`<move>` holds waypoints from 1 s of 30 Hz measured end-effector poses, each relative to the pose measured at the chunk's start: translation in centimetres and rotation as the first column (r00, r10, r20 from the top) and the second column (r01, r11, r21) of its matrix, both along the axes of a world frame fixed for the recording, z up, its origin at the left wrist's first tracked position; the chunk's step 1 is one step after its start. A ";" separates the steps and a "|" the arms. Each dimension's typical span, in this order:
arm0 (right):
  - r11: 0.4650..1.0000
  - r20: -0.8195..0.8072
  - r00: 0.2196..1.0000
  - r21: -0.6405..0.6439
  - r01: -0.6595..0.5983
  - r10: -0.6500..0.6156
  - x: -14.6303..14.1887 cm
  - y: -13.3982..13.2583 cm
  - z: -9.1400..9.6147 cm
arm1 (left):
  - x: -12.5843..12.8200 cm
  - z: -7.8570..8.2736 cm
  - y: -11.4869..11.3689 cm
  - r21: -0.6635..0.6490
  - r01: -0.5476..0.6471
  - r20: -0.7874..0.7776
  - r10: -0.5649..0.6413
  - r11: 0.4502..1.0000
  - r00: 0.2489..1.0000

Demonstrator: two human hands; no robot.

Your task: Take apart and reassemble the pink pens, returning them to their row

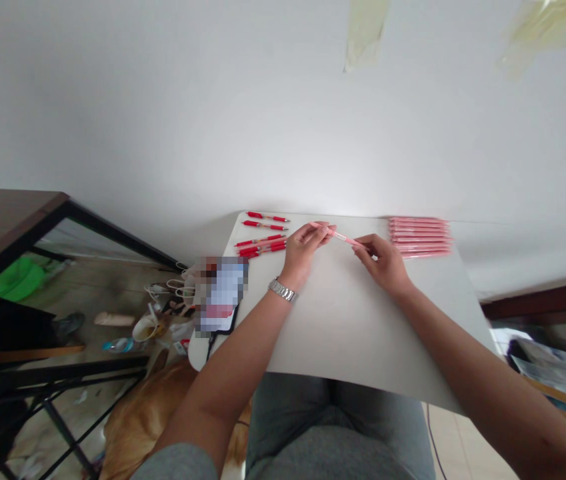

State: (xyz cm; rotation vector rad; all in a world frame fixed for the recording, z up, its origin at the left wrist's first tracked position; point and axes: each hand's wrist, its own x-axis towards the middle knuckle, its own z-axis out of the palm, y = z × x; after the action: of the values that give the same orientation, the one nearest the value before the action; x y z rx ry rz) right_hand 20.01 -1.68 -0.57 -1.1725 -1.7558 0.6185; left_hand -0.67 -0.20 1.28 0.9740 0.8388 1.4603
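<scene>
Both of my hands hold a slim pink pen above the white table, tilted down to the right. My left hand, with a metal watch on its wrist, pinches the pen's left end. At the other end, the fingertips of my right hand are closed on it. Left of my left hand, several red pens lie in a loose column. A row of several pink wrapped-looking pens lies side by side beyond my right hand.
The white table stands against a wall. A phone, partly blurred out, sits at its left edge with a cable. Below on the left are a tan dog, a cup and clutter. A dark-framed desk stands further left.
</scene>
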 end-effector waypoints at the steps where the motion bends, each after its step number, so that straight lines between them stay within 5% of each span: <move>1: 1.000 0.015 1.000 -0.013 -0.006 0.007 0.0 -0.1 0.1 | 0.0 0.0 0.0 0.004 0.012 -0.008 -0.012 1.000 1.000; 9: 0.979 -0.047 0.997 -0.187 -0.076 0.068 0.1 -0.5 0.6 | 0.2 0.7 -0.6 0.055 0.103 -0.038 -0.101 0.993 0.994; 16: 0.998 -0.111 0.993 -0.040 -0.047 0.043 -0.2 -0.3 0.1 | 0.4 0.3 -0.3 0.011 0.013 -0.005 -0.013 1.000 1.000; 30: 0.979 -0.234 0.968 -0.162 -0.126 0.086 0.1 -0.4 1.2 | 0.2 1.2 -0.9 0.076 0.137 -0.025 -0.136 0.988 0.990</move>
State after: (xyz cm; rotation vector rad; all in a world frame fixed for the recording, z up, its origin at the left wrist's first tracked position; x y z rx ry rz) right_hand 20.10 -2.03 0.63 -1.0831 -1.6017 0.9512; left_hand -0.52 -1.06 2.52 1.0848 0.7196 1.3755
